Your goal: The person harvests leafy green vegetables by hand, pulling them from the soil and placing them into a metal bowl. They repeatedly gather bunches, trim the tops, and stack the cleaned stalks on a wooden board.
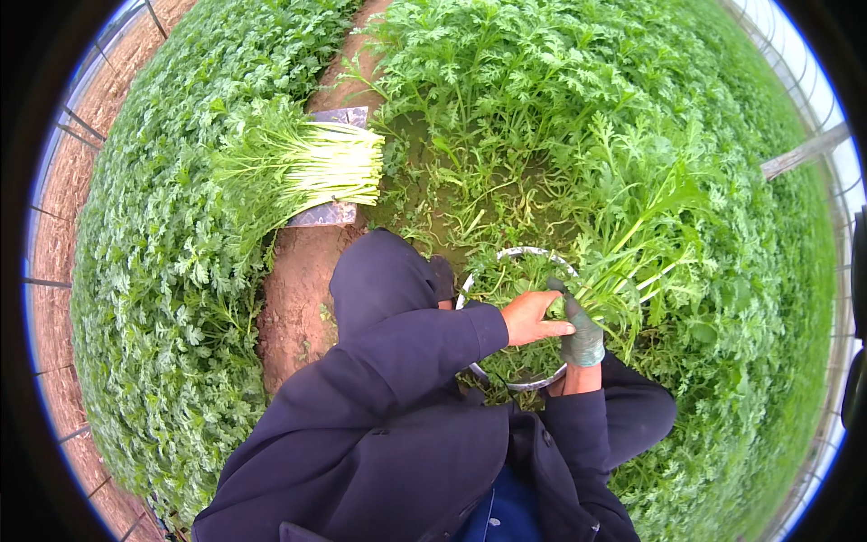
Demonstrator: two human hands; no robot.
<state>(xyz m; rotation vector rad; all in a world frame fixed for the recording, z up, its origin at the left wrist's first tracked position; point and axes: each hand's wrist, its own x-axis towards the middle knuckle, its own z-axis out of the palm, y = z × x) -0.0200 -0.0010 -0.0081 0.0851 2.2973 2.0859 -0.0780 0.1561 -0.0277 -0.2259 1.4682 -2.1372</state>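
Observation:
My right hand (582,335), in a grey-green glove, grips a loose bunch of leafy green stems (633,264) that look like garland chrysanthemum. The bunch fans out up and to the right. My bare left hand (537,318) meets the gloved fingers, its thumb reaching toward them. A bit of green shows between its thumb and fingers, but whether it is pinched is unclear. Below both hands sits a round container with a pale rim (518,252), holding loose leaves and trimmings (494,281).
Left of my knee, a neat stack of cut stems (339,162) lies on a dark flat board (325,215) over the bare soil path (298,291). Dense standing greens (501,61) grow ahead and on both sides. A wooden post (806,150) juts in at right.

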